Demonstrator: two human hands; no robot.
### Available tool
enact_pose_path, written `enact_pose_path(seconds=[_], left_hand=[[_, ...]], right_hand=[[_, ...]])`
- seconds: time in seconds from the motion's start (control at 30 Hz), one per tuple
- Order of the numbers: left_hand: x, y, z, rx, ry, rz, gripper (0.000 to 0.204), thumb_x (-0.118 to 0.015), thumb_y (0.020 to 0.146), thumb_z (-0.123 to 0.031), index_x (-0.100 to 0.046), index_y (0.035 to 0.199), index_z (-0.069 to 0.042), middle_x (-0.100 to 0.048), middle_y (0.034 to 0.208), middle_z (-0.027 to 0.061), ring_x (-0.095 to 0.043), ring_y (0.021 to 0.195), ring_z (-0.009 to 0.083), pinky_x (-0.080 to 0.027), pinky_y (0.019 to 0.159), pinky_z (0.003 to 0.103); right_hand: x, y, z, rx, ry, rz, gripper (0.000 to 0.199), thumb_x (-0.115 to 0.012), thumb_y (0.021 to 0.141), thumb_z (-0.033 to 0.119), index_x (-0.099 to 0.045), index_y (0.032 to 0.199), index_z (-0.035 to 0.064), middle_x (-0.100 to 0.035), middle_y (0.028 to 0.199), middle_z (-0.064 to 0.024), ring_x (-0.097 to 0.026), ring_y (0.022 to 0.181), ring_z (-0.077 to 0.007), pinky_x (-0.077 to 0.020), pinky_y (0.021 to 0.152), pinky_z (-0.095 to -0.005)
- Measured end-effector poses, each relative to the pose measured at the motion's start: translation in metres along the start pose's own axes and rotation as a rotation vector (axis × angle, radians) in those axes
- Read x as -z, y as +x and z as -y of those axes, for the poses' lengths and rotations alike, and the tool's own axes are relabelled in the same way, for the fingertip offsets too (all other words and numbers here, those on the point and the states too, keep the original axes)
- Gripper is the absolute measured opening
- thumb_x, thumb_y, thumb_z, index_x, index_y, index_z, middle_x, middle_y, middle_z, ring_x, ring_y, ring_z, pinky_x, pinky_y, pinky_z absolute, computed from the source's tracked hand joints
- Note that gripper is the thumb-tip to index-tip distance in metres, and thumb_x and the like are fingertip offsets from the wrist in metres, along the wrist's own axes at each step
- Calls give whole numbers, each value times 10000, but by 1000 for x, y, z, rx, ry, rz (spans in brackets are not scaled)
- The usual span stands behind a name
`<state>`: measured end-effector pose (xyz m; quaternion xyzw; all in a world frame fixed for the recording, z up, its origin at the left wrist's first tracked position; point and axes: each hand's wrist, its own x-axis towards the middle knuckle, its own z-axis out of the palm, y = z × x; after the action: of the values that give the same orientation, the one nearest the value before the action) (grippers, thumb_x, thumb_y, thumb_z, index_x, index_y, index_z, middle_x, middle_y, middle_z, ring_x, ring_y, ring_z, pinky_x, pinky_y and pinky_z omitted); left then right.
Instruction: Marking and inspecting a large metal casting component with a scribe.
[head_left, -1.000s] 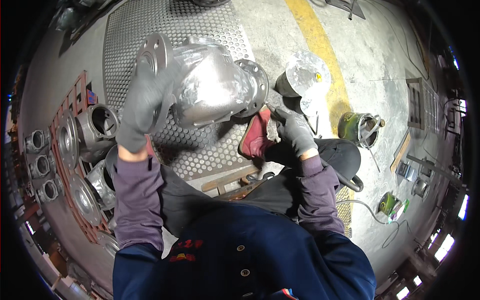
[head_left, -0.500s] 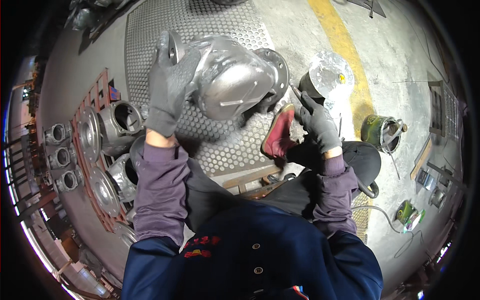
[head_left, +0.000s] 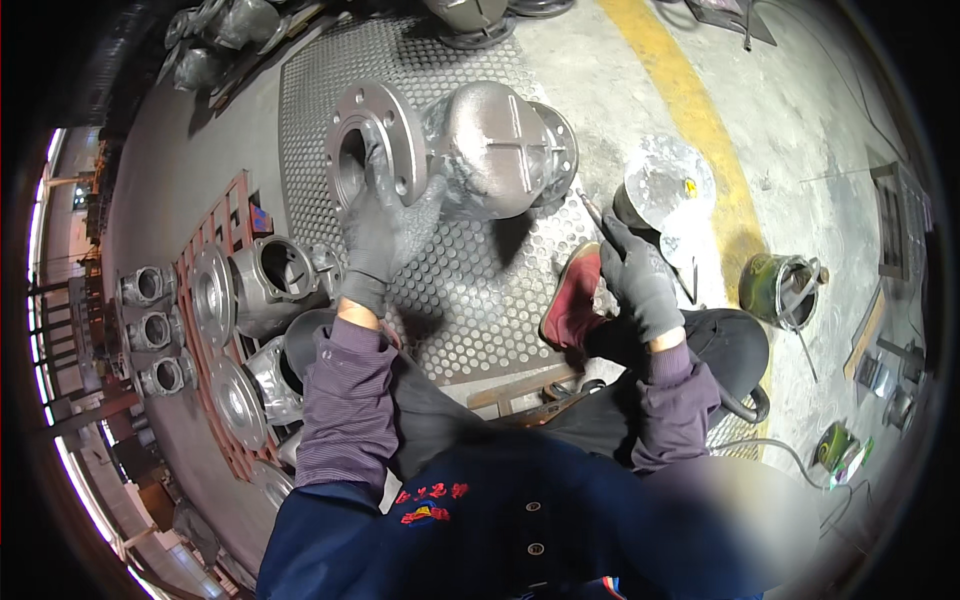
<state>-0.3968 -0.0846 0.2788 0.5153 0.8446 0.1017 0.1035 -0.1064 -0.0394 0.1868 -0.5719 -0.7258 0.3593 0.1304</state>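
A grey cast-metal valve body (head_left: 490,150) lies on the dimpled mat in front of me, with a round flange at each end and a cross-shaped rib on its bulging side. My left hand (head_left: 385,230), in a grey glove, grips its left flange (head_left: 405,130), fingers at the open bore and thumb against the neck. My right hand (head_left: 637,275), also gloved, is closed around a thin dark stick-like tool (head_left: 590,207) whose kind I cannot make out. The tool's tip points up toward the right flange, apart from it. A light-grey pot (head_left: 665,180) stands just beyond that hand.
The dimpled mat (head_left: 450,335) ends at a concrete floor with a yellow stripe (head_left: 690,85). To the left, several flanged castings (head_left: 270,275) sit on a red rack (head_left: 215,215). A green can (head_left: 765,285) with tools stands at the right. Another casting (head_left: 468,15) lies at the far edge.
The valve body has turned over under my left hand, bringing the left flange's bore and the ribbed side into sight. My right hand stays beside the pot. The whole view has shifted slightly.
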Motion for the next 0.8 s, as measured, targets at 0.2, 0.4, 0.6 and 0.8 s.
enact_pose_path(seconds=[0.2, 0.4, 0.6, 0.8], left_hand=[[10, -5, -16, 42, -257, 5, 740, -600, 876, -385, -317, 1371, 86, -572, 1190, 259, -574, 1071, 387, -451, 911, 408], [-14, -2, 28, -250, -341, -317, 534, -485, 944, -215, -340, 1384, 52, -420, 1351, 289, -441, 1207, 432, -372, 1008, 420], [-12, -4, 30, -298, -163, -306, 482, -527, 909, -195, -423, 1293, 78, -521, 1195, 282, -566, 1014, 394, -477, 840, 409], [-25, -5, 31, -528, -122, -524, 149, -593, 771, -66, -564, 904, -3, -483, 1135, 369, -528, 968, 525, -455, 828, 548]], right_hand=[[3, 8, 55, 274, 425, 132, 410, -542, 902, 142, -531, 1302, 50, -632, 1100, -223, -647, 888, -203, -494, 797, -335], [-37, 7, 118, 160, 933, 355, 370, -516, 955, 198, -527, 1262, -8, -634, 797, -97, -597, 664, -115, -484, 574, -266], [-57, 4, 154, -133, 1196, 567, 349, -456, 980, 251, -528, 1236, 25, -612, 737, -32, -529, 571, -69, -444, 515, -204], [-48, 37, 146, 74, 716, 545, 311, -499, 958, 263, -575, 1052, -23, -647, 738, -93, -615, 641, -144, -479, 560, -290]])
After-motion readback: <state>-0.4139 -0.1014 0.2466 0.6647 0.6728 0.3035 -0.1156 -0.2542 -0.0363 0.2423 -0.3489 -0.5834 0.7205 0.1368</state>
